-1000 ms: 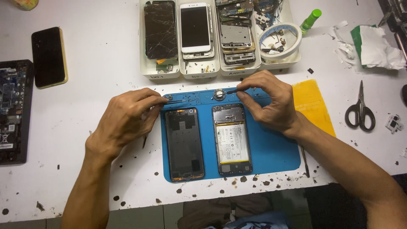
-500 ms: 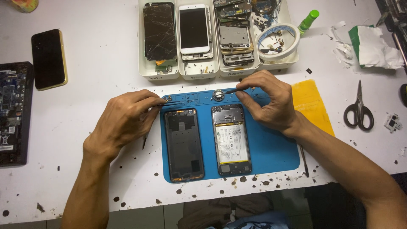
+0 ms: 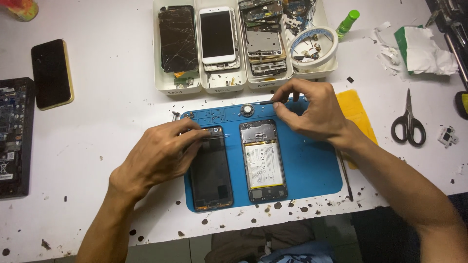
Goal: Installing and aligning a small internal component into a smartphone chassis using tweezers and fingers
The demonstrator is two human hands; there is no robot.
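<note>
A blue work mat (image 3: 312,170) lies on the white table. On it are a dark, empty phone shell (image 3: 210,170) and, to its right, an opened phone with its battery showing (image 3: 263,160). My left hand (image 3: 161,153) pinches thin tweezers (image 3: 218,137), whose tips rest over the top end of the dark shell. My right hand (image 3: 312,112) is at the mat's top edge, fingertips closed on a thin dark tool (image 3: 265,103). That tool points left toward a small round silver part (image 3: 247,110).
White trays (image 3: 176,88) behind the mat hold a cracked phone (image 3: 178,39), a white phone (image 3: 217,34) and phone parts. Also here are a white ring-shaped dish (image 3: 314,46), a green bottle (image 3: 348,22), scissors (image 3: 408,122), a yellow cloth (image 3: 356,112), a black phone (image 3: 51,73) and a circuit board (image 3: 12,136) at the left.
My left hand has moved from the mat's top edge down to the top of the dark phone shell, tweezers in it. The right hand has stayed at the top edge.
</note>
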